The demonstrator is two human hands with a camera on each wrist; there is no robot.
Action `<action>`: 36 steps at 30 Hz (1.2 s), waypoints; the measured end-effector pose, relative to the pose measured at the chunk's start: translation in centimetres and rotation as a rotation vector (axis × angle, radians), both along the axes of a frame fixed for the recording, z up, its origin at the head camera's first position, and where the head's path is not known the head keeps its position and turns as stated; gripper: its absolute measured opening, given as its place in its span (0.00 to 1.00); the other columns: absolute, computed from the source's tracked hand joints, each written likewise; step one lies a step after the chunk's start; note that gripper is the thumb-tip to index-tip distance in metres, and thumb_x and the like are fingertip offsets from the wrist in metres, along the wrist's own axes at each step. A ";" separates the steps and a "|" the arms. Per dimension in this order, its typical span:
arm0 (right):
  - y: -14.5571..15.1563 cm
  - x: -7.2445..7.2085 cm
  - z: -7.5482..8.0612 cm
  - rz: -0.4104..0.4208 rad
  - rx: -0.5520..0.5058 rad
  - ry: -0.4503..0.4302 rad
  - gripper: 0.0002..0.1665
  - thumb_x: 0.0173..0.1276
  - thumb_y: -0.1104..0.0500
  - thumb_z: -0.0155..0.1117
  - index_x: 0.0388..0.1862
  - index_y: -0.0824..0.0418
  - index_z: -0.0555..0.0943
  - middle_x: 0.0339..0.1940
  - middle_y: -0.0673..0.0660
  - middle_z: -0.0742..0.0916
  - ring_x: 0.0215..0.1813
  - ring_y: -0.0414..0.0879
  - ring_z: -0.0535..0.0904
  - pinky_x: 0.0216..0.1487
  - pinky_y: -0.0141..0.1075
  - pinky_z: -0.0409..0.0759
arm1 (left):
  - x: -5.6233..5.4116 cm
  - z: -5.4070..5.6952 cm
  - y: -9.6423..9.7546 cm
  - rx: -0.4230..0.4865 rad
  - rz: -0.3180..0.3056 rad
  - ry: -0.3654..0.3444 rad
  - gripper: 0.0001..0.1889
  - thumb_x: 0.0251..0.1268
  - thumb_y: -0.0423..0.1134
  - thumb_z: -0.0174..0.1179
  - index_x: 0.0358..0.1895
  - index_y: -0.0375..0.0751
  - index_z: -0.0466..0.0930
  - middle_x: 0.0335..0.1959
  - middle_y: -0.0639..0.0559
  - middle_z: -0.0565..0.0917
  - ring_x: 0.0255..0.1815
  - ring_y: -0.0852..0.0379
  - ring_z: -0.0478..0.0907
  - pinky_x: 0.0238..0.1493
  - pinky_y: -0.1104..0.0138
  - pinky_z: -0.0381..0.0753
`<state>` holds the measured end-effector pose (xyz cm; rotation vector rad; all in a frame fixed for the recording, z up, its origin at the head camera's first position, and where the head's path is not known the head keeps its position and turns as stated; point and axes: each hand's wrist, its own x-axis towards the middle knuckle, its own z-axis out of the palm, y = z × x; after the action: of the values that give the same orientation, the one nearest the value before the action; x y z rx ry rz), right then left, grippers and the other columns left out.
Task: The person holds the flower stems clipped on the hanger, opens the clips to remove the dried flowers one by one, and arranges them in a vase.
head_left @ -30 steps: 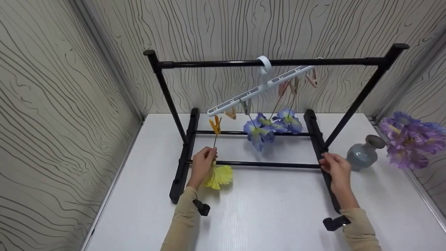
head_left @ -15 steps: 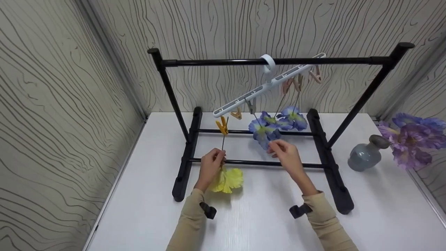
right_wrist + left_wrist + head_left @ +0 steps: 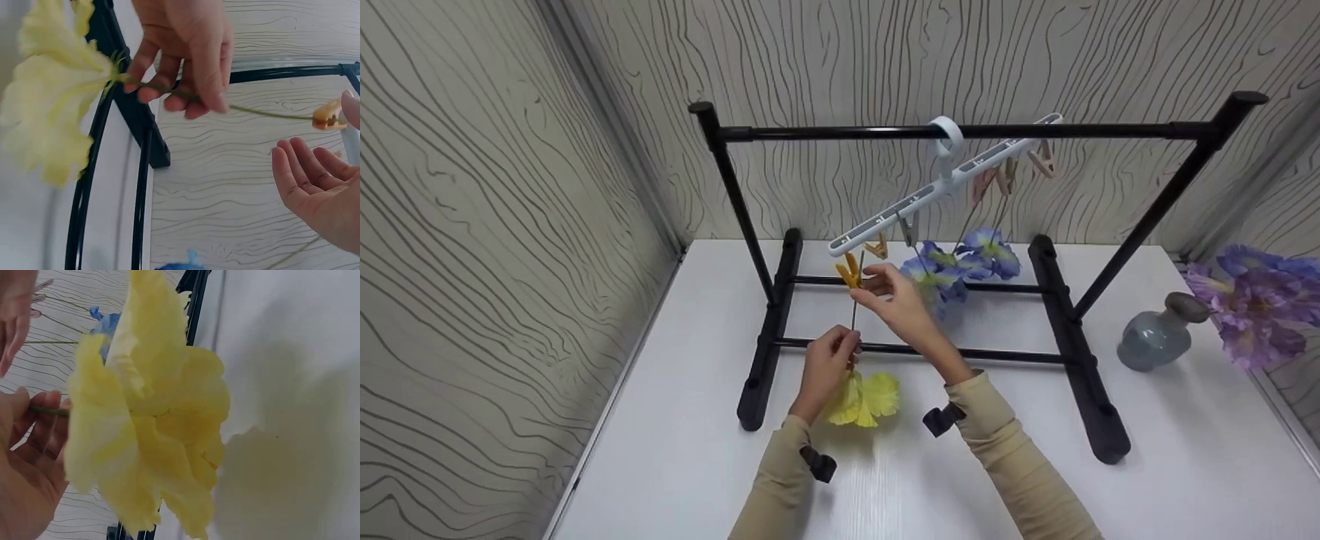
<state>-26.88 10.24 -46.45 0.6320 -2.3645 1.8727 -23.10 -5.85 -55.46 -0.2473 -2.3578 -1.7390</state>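
My left hand [image 3: 826, 364] pinches the stem of a yellow artificial flower [image 3: 877, 397], whose bloom hangs down just below the fingers. The upper end of that stem sits in an orange-yellow clothespin [image 3: 326, 115] at the near left end of a white clip hanger [image 3: 898, 207]. Beside the clothespin is my right hand [image 3: 901, 307]. In the right wrist view its fingers are spread and loosely bent, the thumb close to the clip. Whether the thumb touches it is hard to tell. Yellow petals [image 3: 157, 410] fill much of the left wrist view.
The hanger hooks over the top bar of a black rack [image 3: 840, 133]. Several blue flowers [image 3: 991, 253] hang from other clothespins. On the right, a grey-blue vase [image 3: 1155, 341] stands on the white table, with purple flowers [image 3: 1256, 307] next to it. Patterned panels enclose the back and left.
My right hand has moved left from the rack's right foot, past the blue flowers, to the orange-yellow clothespin. The left hand keeps its grip on the flower stem. The head view has shifted slightly.
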 end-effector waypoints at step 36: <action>-3.3 -1.8 1.6 -0.231 0.032 0.262 0.18 0.71 0.62 0.66 0.18 0.60 0.79 0.14 0.53 0.83 0.16 0.38 0.77 0.17 0.25 0.70 | 3.6 -0.1 0.9 -0.034 0.015 0.001 0.10 0.81 0.38 0.56 0.38 0.41 0.85 0.28 0.52 0.83 0.26 0.61 0.79 0.28 0.70 0.81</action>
<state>-28.63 6.95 -44.80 0.5409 -2.1975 1.5570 -19.54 -4.95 -55.58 -0.2349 -2.3841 -1.6935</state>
